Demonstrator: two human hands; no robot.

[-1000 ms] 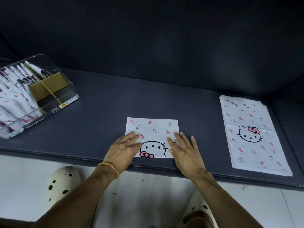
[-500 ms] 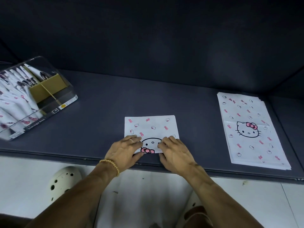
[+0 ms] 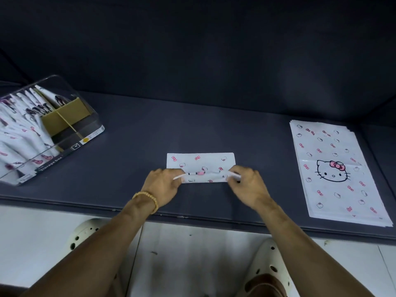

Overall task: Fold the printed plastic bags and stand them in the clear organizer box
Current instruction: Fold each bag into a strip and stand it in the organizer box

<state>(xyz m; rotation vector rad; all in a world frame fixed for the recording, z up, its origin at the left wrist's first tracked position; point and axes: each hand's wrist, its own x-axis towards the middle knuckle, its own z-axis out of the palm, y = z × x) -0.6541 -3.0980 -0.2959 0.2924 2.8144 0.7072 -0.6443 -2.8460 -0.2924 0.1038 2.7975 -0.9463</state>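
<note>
Dim, bluish light — edges bowed, fingertips motion-blurred.

One head-worn view is given (no second view is shared), aimed forward and down at the near edge of a dark table (image 3: 128,133), seen close.

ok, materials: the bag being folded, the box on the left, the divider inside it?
Bag: thin white printed plastic film by the look; its near edge curls softly where both hands lift it. Could pass for paper.
Box: clear hard plastic, glossy; the contents show through and the walls reflect light.
Divider: tan and matte, probably cardboard.
</note>
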